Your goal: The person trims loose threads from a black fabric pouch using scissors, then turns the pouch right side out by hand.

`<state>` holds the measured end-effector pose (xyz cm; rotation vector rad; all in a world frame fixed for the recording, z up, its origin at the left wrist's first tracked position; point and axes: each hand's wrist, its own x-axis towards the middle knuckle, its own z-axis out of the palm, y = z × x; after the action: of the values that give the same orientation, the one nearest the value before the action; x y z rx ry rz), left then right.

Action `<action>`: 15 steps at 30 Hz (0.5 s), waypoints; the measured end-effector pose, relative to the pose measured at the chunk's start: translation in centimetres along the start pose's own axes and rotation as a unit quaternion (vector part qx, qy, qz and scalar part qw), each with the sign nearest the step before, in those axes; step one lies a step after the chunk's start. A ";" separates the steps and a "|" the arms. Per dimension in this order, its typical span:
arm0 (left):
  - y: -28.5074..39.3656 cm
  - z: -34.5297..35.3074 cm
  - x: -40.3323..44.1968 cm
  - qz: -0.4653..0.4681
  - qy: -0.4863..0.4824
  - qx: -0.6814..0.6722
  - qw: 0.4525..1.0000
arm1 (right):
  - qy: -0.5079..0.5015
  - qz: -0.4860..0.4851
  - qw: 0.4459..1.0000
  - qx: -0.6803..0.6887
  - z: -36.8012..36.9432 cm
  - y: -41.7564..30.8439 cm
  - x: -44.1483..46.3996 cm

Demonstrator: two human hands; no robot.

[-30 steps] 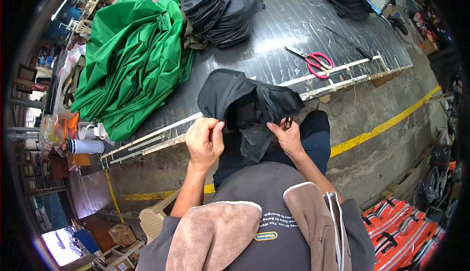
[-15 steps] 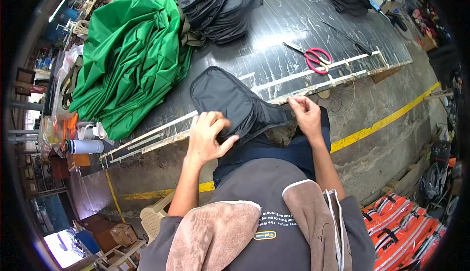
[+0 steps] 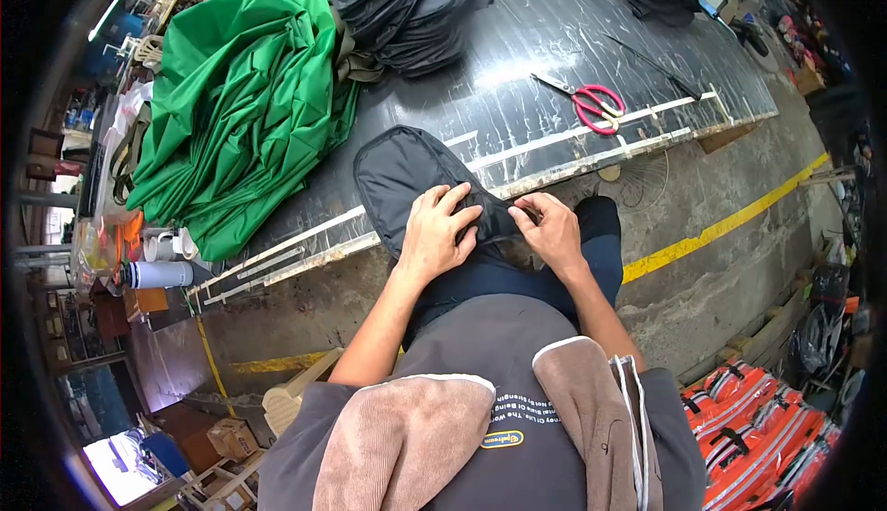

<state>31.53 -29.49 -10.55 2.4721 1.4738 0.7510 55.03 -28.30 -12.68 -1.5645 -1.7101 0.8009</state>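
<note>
A black fabric bag (image 3: 399, 171) lies over the near edge of the dark table (image 3: 545, 49), partly on my lap. My left hand (image 3: 438, 234) rests on its right part, fingers spread and slightly curled over the fabric. At the bag's narrow right end, my right hand (image 3: 552, 234) pinches with thumb and index finger; whatever is between the fingertips is too small to make out. Red-handled scissors (image 3: 599, 109) lie on the table beyond my right hand.
Green fabric (image 3: 245, 114) is heaped at the left of the table. Stacked black bags (image 3: 411, 7) stand behind. A thin black rod (image 3: 656, 67) lies at the right. Orange packs (image 3: 762, 432) sit on the floor, lower right.
The bag was turned from its open, dark side to its smooth side and laid flatter. My left hand has moved right onto it, and my right hand has come down to its right end.
</note>
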 end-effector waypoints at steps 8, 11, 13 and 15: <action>-1.0 0.5 -0.1 0.049 0.023 -0.038 0.998 | -0.014 0.018 0.999 -0.034 0.7 0.3 0.1; -0.8 0.1 0.4 0.077 0.014 -0.057 0.995 | -0.105 0.097 0.990 -0.003 -0.1 1.3 -0.1; -0.5 0.2 0.5 0.082 0.000 -0.046 0.996 | -0.093 0.078 0.992 0.035 -0.6 2.0 -1.0; -0.4 0.6 0.2 0.072 -0.022 -0.021 0.997 | -0.045 0.010 0.999 -0.007 -1.5 1.0 -2.1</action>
<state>31.62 -29.03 -11.10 2.5670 1.2636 0.7385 56.93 -30.34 -12.84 -1.5787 -1.7695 0.8839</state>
